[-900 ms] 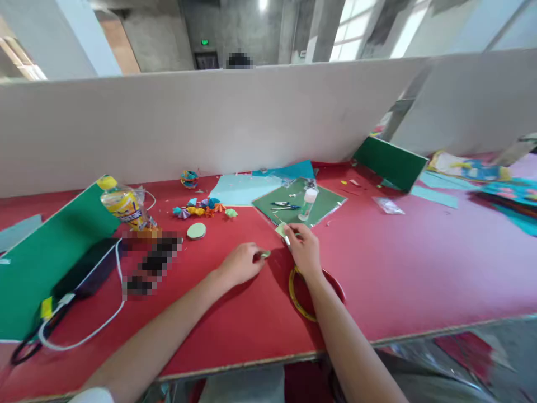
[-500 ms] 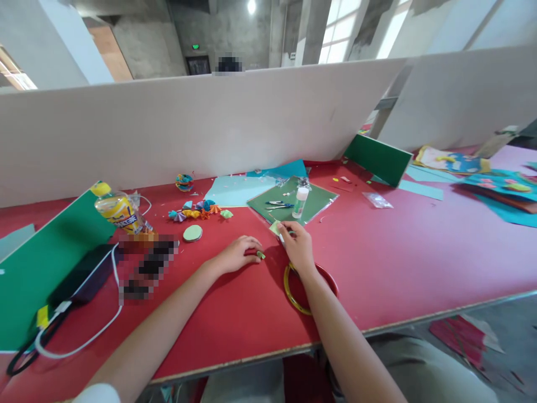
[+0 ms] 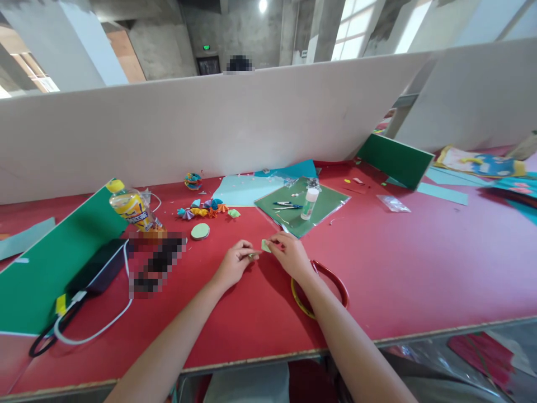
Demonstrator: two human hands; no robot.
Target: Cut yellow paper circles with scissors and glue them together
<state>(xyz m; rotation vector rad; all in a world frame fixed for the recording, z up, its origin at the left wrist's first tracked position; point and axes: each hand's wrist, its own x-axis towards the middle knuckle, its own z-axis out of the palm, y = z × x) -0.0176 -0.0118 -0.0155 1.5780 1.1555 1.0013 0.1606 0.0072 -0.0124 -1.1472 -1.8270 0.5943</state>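
Observation:
My left hand [image 3: 235, 265] is closed in a pinch on a small folded green paper piece [image 3: 252, 256], mostly hidden by the fingers. Close to its right, my right hand [image 3: 290, 256] pinches a small light-green paper piece [image 3: 265, 245]. The two pieces are a short gap apart, just above the red table. Under my right forearm lies a pair of rings, one yellow [image 3: 298, 302] and one red [image 3: 340, 282]. Beyond my right hand, a glue stick [image 3: 310, 204] stands upright on a dark green sheet [image 3: 297, 223], beside blue-handled scissors [image 3: 289, 205].
To the left are folded colourful paper pieces [image 3: 202, 212], a round pale-green disc [image 3: 200, 231], a drink bottle [image 3: 136, 210] and a black box with a white cable [image 3: 121, 313]. A white partition [image 3: 176, 134] runs along the back; a green board [image 3: 396, 161] stands right.
My right hand has moved left and slightly down with its paper, closer to my left hand. The left fingers have drawn together around their small green piece. The view has shifted left.

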